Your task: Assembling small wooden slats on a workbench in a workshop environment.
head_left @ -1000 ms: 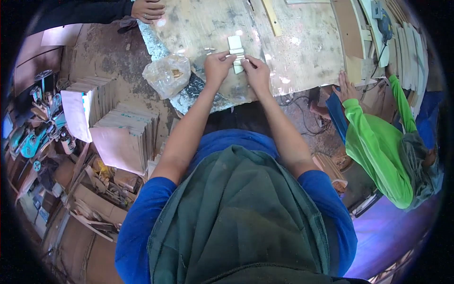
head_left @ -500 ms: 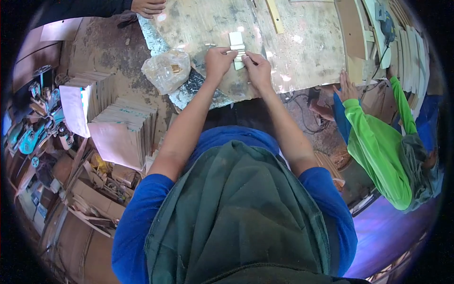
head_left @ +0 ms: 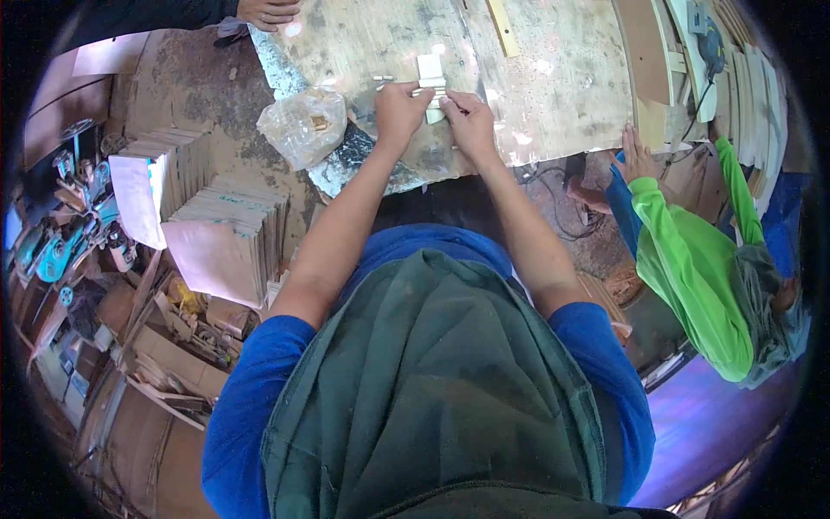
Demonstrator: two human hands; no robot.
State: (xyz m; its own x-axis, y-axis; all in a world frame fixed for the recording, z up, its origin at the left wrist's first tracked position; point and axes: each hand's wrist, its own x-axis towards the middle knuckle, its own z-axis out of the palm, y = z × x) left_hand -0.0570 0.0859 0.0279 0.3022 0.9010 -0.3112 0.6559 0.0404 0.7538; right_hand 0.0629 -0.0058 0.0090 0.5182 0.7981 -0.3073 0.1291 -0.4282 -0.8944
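While left hand (head_left: 398,119) and right hand (head_left: 472,130) pinch wooden sticks (head_left: 439,93) right of the plastic bag (head_left: 298,134), apparent alignment next needs steadiness.

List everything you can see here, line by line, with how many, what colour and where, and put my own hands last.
Worktable: one, pale, top centre
Flat piece: one, cream, by the fingertips
Small sticks: several, cream, near both hands
Plastic bag: one, clear, table's left edge
Yellow strip: one, yellow, table top
Power tool: one, dark, upper right
Panel stacks: two, pale, left
Machine: one, teal, far left
Wood scraps: many, brownish, lower left
Co-worker: one, green sleeves, right
Another person's hand: one, dark sleeve, upper left
Garment: one, dark green, lower centre
Your left hand: one, bare, at the sticks
Your right hand: one, bare, beside it
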